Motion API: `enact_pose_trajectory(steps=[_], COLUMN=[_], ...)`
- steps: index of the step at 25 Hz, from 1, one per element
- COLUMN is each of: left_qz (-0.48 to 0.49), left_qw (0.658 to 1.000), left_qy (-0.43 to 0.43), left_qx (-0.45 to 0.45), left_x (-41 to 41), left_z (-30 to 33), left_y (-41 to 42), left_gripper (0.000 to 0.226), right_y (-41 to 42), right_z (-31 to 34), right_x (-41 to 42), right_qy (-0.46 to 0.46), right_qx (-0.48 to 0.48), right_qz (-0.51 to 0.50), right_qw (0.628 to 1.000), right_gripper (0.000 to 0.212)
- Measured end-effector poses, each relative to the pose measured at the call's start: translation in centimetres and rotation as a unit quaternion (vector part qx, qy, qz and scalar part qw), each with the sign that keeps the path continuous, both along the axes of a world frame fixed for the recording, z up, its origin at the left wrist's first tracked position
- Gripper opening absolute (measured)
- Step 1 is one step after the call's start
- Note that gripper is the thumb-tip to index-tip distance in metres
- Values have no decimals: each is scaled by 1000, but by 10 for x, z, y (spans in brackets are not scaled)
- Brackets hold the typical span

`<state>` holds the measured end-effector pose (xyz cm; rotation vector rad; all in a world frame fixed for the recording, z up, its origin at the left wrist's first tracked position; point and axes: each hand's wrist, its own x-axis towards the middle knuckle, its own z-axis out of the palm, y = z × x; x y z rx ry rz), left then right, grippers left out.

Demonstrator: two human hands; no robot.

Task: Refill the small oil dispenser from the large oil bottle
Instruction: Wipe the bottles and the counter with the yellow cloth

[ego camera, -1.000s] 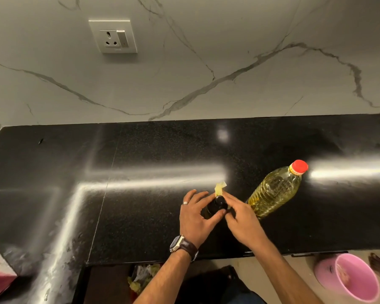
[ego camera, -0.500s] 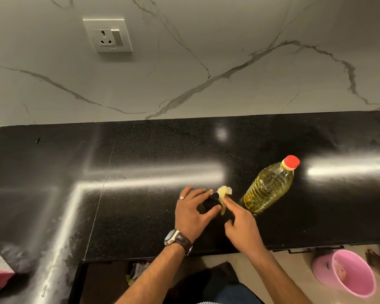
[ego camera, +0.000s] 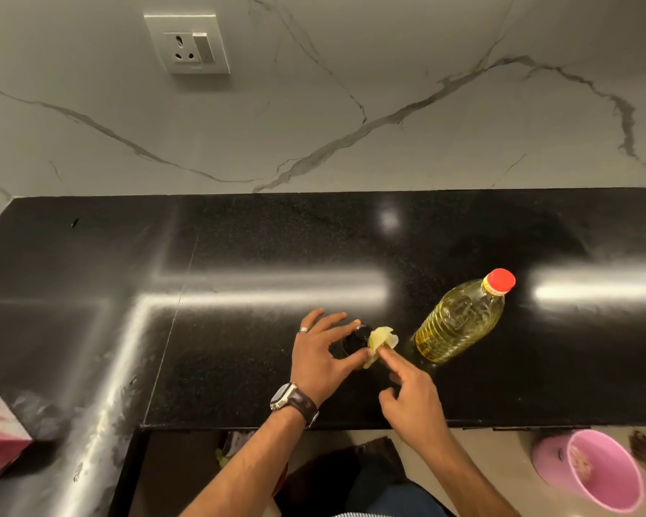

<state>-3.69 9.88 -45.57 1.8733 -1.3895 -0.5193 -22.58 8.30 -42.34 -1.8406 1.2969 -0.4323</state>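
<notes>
The right hand point(ego camera: 413, 397) has slid back off the dispenser point(ego camera: 355, 343), forefinger now pressing a yellowish scrap point(ego camera: 380, 339) beside it, while the left hand point(ego camera: 319, 358) stays half-curled around it; the capped bottle point(ego camera: 459, 319) waits just beyond the right fingertip, so pouring hasn't begun.

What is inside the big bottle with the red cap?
Yellow oil fills most of the large oil bottle, seen through its clear sides. Its red cap hides the mouth.
</notes>
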Motion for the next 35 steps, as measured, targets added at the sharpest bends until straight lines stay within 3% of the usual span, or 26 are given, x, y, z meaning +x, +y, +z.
enact_pose_trajectory(steps=[7, 12, 14, 21, 25, 28, 32, 35], left_qz=[-7, 0, 6, 9, 8, 0, 4, 1], left_qw=[1000, 1000, 1000, 1000, 1000, 1000, 1000, 1000], left_qy=[-10, -2, 4, 4, -2, -4, -12, -22], left_qx=[-7, 2, 5, 4, 10, 4, 7, 13], left_x=[2, -1, -1, -3, -1, -1, -1, 0], left_z=[-5, -2, 0, -1, -3, -3, -3, -4], left_y=[-2, 0, 0, 1, 1, 0, 0, 0], left_gripper=[57, 57, 56, 57, 56, 56, 57, 59], right_y=[-41, -29, -23, -30, -40, -21, -27, -53], right_z=[3, -14, -14, 23, 25, 8, 3, 9], right_x=[22, 2, -10, -5, 6, 1, 5, 12], right_qy=[13, 32, 21, -35, -10, -62, -62, -6], right_qx=[14, 14, 0, -137, -263, -177, -102, -150], right_qz=[29, 8, -30, -96, -27, 50, 34, 86], right_qw=[999, 999, 999, 985, 964, 981, 992, 985], right_gripper=[70, 25, 16, 14, 18, 20, 44, 24])
